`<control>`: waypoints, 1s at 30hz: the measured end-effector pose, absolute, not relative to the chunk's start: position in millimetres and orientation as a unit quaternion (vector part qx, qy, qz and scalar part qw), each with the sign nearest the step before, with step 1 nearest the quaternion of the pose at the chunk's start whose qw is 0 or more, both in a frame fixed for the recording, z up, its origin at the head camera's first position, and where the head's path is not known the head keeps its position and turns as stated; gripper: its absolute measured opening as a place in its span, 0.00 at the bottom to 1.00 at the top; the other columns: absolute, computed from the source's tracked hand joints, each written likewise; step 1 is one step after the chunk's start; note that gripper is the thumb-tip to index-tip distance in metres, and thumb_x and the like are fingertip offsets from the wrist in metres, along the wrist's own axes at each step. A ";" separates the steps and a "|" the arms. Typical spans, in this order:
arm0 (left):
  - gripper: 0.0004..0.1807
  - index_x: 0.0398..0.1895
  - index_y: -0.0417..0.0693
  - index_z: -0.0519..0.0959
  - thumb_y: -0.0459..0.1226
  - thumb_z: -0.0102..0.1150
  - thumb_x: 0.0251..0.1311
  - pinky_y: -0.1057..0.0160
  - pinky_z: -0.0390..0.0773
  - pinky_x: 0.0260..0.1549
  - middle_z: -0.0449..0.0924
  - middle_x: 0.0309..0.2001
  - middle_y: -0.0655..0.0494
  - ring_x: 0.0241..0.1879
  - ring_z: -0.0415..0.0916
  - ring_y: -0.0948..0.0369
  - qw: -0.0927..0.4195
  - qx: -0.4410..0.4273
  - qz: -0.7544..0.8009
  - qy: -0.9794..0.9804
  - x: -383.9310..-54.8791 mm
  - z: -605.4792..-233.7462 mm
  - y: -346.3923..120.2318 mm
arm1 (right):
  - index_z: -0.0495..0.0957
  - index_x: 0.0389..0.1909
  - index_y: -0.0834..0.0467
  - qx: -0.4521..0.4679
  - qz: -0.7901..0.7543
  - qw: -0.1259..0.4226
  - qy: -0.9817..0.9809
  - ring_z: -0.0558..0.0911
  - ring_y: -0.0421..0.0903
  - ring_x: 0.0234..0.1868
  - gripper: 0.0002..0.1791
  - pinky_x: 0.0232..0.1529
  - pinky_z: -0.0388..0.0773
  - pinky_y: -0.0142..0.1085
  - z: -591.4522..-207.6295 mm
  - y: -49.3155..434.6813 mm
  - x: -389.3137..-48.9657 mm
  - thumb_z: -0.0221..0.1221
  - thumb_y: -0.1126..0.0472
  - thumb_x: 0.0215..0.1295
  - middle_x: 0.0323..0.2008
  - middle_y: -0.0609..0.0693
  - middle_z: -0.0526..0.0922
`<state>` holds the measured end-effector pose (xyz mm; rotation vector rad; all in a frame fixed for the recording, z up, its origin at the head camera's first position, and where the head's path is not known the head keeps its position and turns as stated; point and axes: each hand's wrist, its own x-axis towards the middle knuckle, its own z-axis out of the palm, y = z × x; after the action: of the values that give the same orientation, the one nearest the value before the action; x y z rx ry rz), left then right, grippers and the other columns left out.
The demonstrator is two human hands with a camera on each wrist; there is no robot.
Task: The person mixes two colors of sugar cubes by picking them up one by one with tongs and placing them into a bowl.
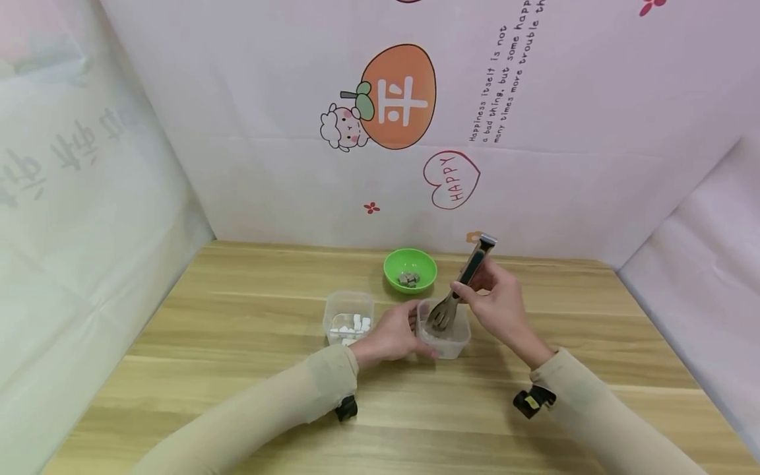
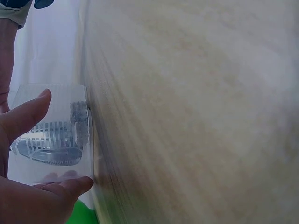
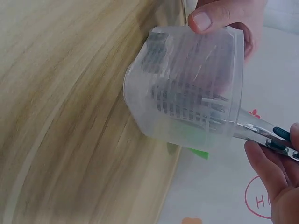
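Observation:
My left hand (image 1: 393,334) grips a clear plastic container (image 1: 456,344), thumb on the near side and fingers on the far side. With my right hand (image 1: 500,302) I hold metal tongs (image 1: 473,265) with dark grip panels, tilted so that their slotted heads are down inside this container. Through its wall, the right wrist view shows a dark grey piece (image 3: 154,53) near the bottom, beside the tong heads. The same grey piece (image 2: 79,119) appears in the left wrist view, low against the container's base.
Behind the container stands a green bowl (image 1: 390,268) with several grey-brown cubes (image 1: 408,280) in it. To the left, a second clear container (image 1: 332,310) holds several white pieces (image 1: 358,322). A printed cloth wall (image 1: 285,185) rises at the table's back edge.

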<state>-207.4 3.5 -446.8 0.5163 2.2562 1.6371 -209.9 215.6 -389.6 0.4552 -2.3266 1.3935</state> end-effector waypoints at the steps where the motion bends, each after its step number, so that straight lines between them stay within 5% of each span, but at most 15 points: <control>1: 0.54 0.75 0.39 0.68 0.29 0.87 0.40 0.56 0.73 0.69 0.78 0.67 0.48 0.67 0.75 0.52 0.153 0.179 0.569 0.788 -207.8 -446.4 4.0 | 0.80 0.41 0.62 0.160 0.498 0.196 -0.829 0.87 0.52 0.27 0.10 0.24 0.86 0.34 -388.7 216.1 -209.5 0.72 0.71 0.64 0.28 0.54 0.86; 18: 0.57 0.77 0.37 0.65 0.29 0.87 0.40 0.54 0.71 0.71 0.74 0.71 0.43 0.70 0.72 0.49 0.156 0.173 0.564 0.793 -206.0 -445.3 4.1 | 0.81 0.42 0.64 0.157 0.493 0.207 -0.830 0.86 0.56 0.27 0.12 0.20 0.78 0.27 -388.6 219.5 -207.6 0.73 0.70 0.63 0.29 0.56 0.87; 30: 0.58 0.78 0.37 0.65 0.28 0.87 0.39 0.55 0.71 0.71 0.73 0.72 0.43 0.70 0.72 0.48 0.160 0.172 0.573 0.785 -205.8 -444.8 4.0 | 0.79 0.39 0.68 0.143 0.526 0.205 -0.813 0.87 0.52 0.25 0.10 0.26 0.89 0.38 -377.0 224.2 -207.2 0.71 0.72 0.64 0.28 0.60 0.86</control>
<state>-205.8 4.0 -444.8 0.4905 2.2438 1.6373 -207.2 224.2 -377.0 0.3998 -2.2671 1.4667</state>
